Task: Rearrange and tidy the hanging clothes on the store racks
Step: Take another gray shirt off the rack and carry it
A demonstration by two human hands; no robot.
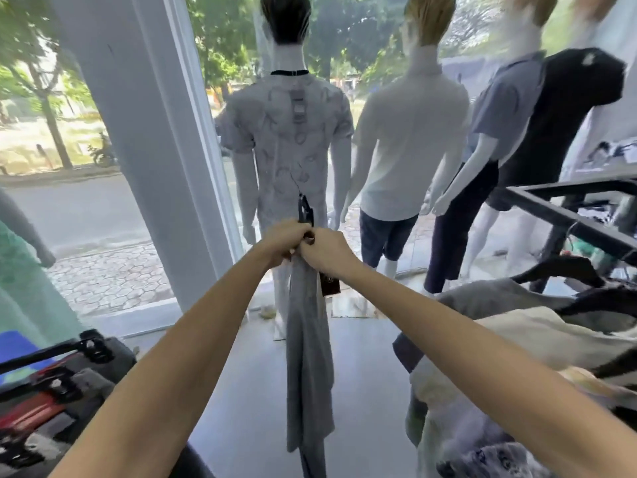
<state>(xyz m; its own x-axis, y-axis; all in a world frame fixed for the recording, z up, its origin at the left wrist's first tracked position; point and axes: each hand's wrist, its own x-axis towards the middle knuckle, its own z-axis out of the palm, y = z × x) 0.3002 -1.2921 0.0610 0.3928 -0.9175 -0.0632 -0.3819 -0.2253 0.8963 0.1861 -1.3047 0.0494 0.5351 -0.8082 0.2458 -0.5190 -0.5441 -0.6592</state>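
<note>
Both the left hand [282, 241] and right hand [325, 250] pinch the top of a grey garment [308, 357] held out mid-air, off the rack [565, 215], so tidying looks unfinished.

Mannequins [286, 139] beside white pillar [144, 132]

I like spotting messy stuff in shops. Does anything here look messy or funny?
Yes. On the right, clothes lie heaped in a pile with a black hanger on top, not hung. Both hands, left hand and right hand, grip a grey garment that dangles bunched up.
</note>
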